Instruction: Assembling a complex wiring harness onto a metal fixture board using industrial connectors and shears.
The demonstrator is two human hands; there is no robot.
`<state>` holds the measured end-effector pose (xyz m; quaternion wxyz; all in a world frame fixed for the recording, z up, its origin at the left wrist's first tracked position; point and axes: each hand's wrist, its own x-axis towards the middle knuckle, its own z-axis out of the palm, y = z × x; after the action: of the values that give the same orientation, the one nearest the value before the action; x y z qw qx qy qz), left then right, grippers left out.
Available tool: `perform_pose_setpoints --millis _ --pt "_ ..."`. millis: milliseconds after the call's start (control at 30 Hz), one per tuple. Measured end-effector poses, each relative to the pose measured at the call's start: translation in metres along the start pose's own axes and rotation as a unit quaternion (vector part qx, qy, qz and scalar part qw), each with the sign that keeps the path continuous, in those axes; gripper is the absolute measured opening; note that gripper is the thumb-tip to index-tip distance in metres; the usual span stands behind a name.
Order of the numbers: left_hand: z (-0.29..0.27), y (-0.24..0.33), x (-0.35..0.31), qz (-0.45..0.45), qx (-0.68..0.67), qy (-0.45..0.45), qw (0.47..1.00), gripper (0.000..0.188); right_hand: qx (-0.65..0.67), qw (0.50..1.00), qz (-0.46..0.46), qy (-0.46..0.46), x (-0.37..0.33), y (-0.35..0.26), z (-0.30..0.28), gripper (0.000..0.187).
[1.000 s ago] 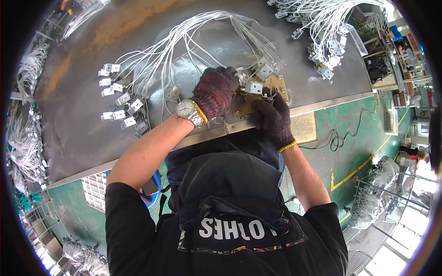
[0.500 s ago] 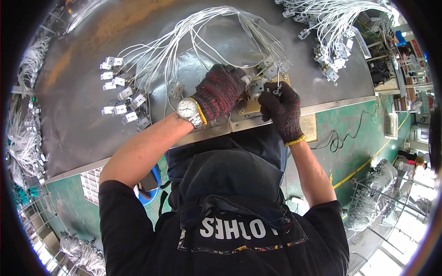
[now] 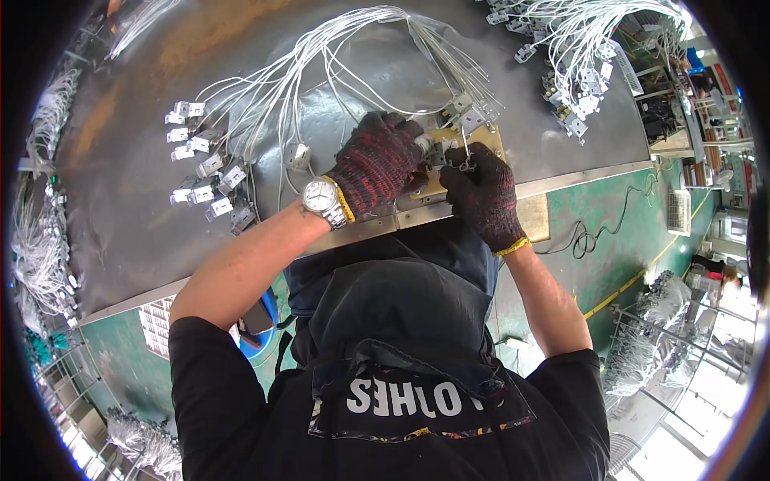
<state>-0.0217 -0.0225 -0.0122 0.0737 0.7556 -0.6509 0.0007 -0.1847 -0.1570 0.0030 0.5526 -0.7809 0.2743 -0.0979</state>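
Observation:
My left hand (image 3: 381,160), in a dark red and black knitted glove, curls closed at a brass-coloured plate (image 3: 433,187) on the table's near edge. Its fingertips press by a small metal bracket (image 3: 438,152) on the plate; what they grip is partly hidden. Across from it, my right hand (image 3: 486,192), in a dark glove, is closed around a thin metal rod (image 3: 465,139) pointing away from me. White wires (image 3: 313,48) arch over the table beyond both hands. Their metal end pieces (image 3: 210,165) are spread at left, with more (image 3: 465,111) behind the plate.
Another bundle of white wires (image 3: 593,24) with metal ends lies at the far right of the metal table (image 3: 128,232). The table's metal-trimmed edge (image 3: 577,176) runs before me. A blue bin (image 3: 261,341) stands below. Wire-laden racks (image 3: 650,337) flank the green floor.
My right hand has shifted slightly left with the thin rod, nearer the bracket. The left hand stays closed at the plate. The whole view has shifted slightly.

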Motion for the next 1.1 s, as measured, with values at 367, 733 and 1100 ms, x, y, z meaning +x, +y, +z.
perform_pose_setpoints --millis 367,733,1100 --pt "0.003 0.018 -0.002 -0.046 -0.065 0.104 0.991 0.052 0.088 0.995 0.050 0.011 0.000 -0.015 -0.008 0.018" --pt "0.018 0.013 0.005 -0.053 -0.146 0.167 0.974 0.036 0.060 0.996 0.062 -0.017 -0.002 0.000 -0.010 0.017" --pt "0.024 0.010 0.010 -0.073 -0.073 0.104 0.989 0.031 -0.142 0.984 -0.111 0.003 -0.003 0.002 -0.004 0.019"
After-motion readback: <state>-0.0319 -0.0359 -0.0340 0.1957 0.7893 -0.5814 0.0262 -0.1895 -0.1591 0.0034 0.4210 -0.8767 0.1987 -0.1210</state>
